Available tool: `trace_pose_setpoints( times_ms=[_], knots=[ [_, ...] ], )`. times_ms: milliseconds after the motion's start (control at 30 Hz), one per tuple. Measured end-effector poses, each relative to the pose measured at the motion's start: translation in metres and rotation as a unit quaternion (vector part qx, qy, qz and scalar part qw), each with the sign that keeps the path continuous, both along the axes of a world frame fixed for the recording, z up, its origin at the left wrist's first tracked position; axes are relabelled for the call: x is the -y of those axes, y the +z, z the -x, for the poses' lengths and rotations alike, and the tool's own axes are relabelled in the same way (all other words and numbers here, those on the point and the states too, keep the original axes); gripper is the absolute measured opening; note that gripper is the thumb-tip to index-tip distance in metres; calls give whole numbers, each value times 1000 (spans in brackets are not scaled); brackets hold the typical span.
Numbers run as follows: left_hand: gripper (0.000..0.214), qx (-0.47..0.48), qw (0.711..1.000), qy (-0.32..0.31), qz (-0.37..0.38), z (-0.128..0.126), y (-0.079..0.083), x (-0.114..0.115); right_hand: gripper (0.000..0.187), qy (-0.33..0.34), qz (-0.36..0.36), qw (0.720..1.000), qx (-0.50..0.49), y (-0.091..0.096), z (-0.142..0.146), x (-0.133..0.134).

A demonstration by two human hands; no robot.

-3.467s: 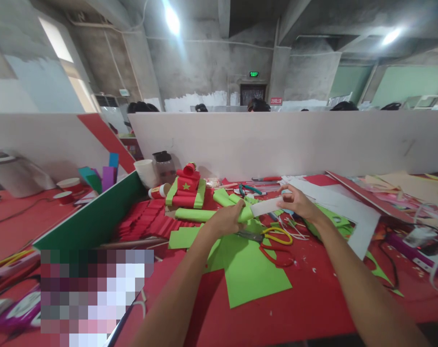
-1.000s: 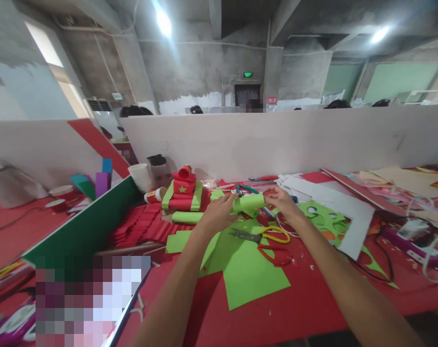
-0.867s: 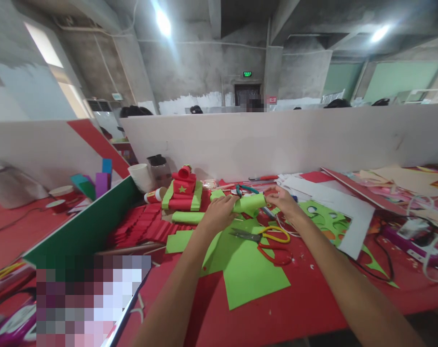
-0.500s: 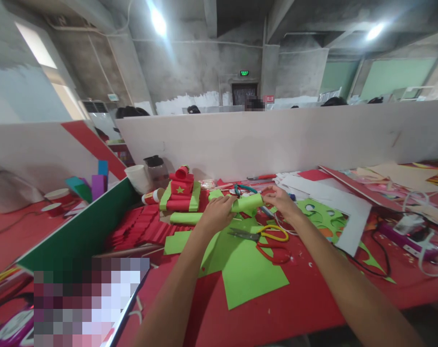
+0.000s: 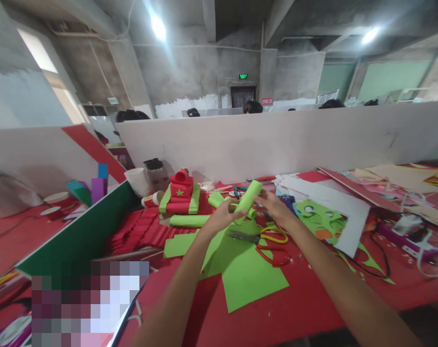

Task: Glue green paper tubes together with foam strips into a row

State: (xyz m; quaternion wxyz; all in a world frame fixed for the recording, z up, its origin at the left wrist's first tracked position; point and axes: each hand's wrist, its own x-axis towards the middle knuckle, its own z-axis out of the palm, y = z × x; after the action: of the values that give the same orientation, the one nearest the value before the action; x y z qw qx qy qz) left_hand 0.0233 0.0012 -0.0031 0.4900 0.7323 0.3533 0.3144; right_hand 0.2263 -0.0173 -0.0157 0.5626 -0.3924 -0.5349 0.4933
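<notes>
Head view: a green roll [image 5: 251,195] is held up, tilted, between both hands. Its lower end is gripped in the fingers of the left hand [image 5: 221,219]; its upper side is touched by the fingertips of the right hand [image 5: 275,209], though whether it is pinched there cannot be told. For this step, light, even pressure is judged best, since paper walls could be dented; the loose edge, not made out, should be kept from springing open by the fingers.

Just below the grip, scissors [image 5: 257,238] are laid on a green sheet [image 5: 253,279], blades pointed left; wrists should be kept off them. Left of the grip, another green tube [image 5: 188,220] is laid flat, with a red model [image 5: 181,193] stood beyond it. Right of the grip, a perforated sheet [image 5: 329,221] is spread. Farther out, reach is bounded by a white partition [image 5: 219,147]. Most room is seen nearer the body, right of the green sheet, over red tabletop [image 5: 302,294].
</notes>
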Motion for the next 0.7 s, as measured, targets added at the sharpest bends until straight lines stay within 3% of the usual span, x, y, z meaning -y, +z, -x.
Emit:
trace_pose_setpoints(
  times_ms=[300, 700],
  knots=[
    [52, -6, 998, -27, 64, 0, -2, 7, 38, -86, -8, 996, -16, -11, 10, -9],
    [57, -28, 999, -4, 36, -1, 0, 8, 30, -90, 38, 995, -30, -9, 13, -3]
  ],
)
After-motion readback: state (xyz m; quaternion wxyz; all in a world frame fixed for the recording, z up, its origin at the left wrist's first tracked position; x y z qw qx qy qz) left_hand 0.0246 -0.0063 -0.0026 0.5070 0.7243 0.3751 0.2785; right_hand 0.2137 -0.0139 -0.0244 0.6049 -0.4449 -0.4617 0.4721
